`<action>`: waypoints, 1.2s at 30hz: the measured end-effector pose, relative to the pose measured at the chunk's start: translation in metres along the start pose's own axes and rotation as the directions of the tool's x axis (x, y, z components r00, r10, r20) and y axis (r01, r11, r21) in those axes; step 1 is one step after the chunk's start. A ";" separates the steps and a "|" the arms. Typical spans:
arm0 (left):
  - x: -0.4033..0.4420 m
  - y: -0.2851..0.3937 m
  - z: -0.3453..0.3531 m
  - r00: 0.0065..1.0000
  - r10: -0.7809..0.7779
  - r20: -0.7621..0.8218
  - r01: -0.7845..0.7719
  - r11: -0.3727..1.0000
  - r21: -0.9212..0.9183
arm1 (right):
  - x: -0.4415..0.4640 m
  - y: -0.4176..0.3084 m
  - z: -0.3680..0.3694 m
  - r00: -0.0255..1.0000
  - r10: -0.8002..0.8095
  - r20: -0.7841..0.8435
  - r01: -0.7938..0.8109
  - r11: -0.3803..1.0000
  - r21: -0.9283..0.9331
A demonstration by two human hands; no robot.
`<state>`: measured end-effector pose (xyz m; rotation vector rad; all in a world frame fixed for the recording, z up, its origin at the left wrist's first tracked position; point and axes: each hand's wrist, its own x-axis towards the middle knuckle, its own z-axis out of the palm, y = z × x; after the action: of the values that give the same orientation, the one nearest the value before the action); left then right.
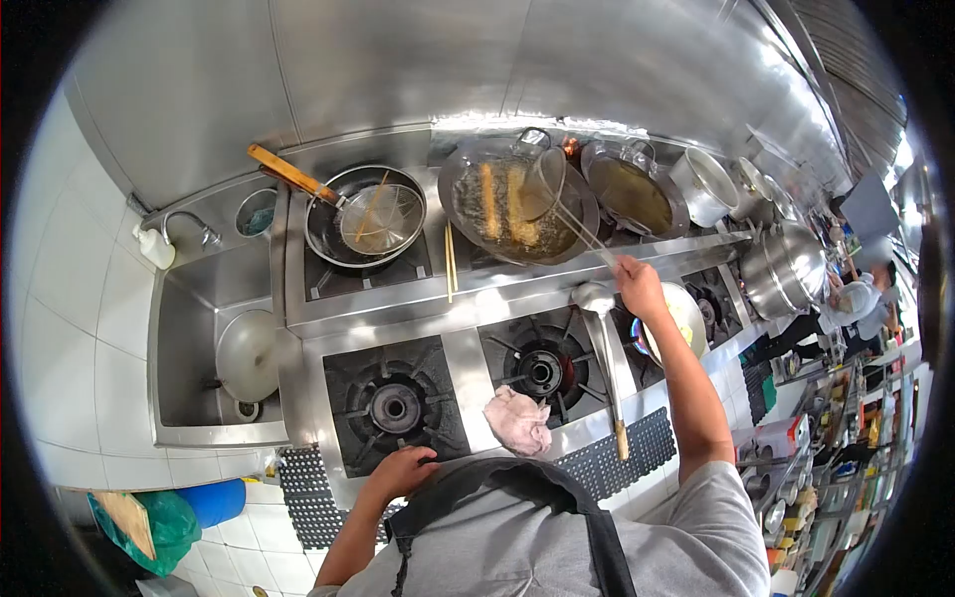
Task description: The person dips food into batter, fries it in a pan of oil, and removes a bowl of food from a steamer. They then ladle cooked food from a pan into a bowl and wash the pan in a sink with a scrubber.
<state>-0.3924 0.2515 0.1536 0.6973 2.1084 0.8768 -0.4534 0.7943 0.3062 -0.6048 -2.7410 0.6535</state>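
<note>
Right arm: held out from the short grey sleeve (711,497), over the front edge of the steel surface (468,363) toward its raised rear tier; the lighter pan (699,316) is partly covered by the forearm.
Right hand (639,286): held above the step between the front and rear tiers, the knuckles turned upward; the grip is closed around the end of the skimmer's handle.
Skimmer (544,184): slanted from the hand toward the rear edge, its mesh bowl positioned over the middle of the frying wok (582,212); whether the oil is touched cannot be told.
Fried pieces: two long golden ones, the left piece (488,199) set apart from the right piece (517,204), which is overlapped by the bowl.
Left arm: kept low and bent beside the body, the forearm directed toward the front edge.
Left hand (401,470): placed at the front edge, by the near-left burner (395,408), fingers turned inward; whether the grip is spread or pressed together cannot be told.
Front edge: occupied by a crumpled cloth (518,420), between the hands, and crossed by the ladle's (594,298) handle.
</note>
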 end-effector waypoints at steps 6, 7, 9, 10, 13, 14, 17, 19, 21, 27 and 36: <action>0.017 0.014 -0.005 0.983 0.183 -0.022 -0.183 0.983 -0.014 | -0.011 -0.008 0.017 0.999 0.047 -0.018 -0.047 0.999 0.018; 0.017 0.017 -0.005 0.987 0.156 -0.025 -0.156 0.987 -0.023 | -0.014 -0.007 0.019 0.998 0.034 -0.055 -0.032 0.999 0.039; 0.011 0.033 -0.014 0.995 0.097 -0.032 -0.098 0.994 -0.038 | -0.021 -0.008 0.024 0.992 0.008 -0.128 0.003 0.997 0.083; 0.011 0.033 -0.015 0.996 0.081 -0.022 -0.082 0.995 -0.049 | -0.026 -0.009 0.028 0.992 0.067 -0.110 -0.041 0.973 0.228; 0.011 0.031 -0.016 0.998 0.061 0.028 -0.059 0.995 -0.081 | -0.040 -0.041 0.035 0.957 0.281 0.069 -0.244 0.654 0.716; 0.013 0.028 -0.015 0.996 0.069 0.052 -0.064 0.993 -0.095 | -0.039 -0.042 0.045 0.940 0.305 0.151 -0.289 0.479 0.829; 0.030 0.028 -0.019 0.987 0.117 0.111 -0.105 0.988 -0.109 | -0.033 -0.064 0.075 0.908 0.318 0.274 -0.299 0.032 0.954; 0.038 0.045 -0.033 0.984 0.143 0.110 -0.128 0.983 -0.134 | -0.024 -0.081 0.089 0.887 0.287 0.361 -0.338 -0.128 0.932; 0.046 0.080 -0.054 0.985 0.157 0.073 -0.142 0.973 -0.180 | -0.019 -0.105 0.095 0.865 0.269 0.423 -0.358 -0.258 0.897; 0.116 0.149 -0.126 0.976 0.180 -0.125 -0.219 0.820 -0.528 | -0.009 -0.159 0.109 0.838 0.137 0.529 -0.474 -0.299 0.828; 0.255 0.196 -0.219 0.998 -0.053 -0.038 0.042 0.964 -0.261 | -0.010 -0.177 0.147 0.784 -0.010 0.620 -0.620 -0.045 0.783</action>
<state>-0.6759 0.4716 0.3043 0.4912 1.9909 1.1270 -0.5536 0.5922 0.2621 -0.6979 -1.4278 2.8101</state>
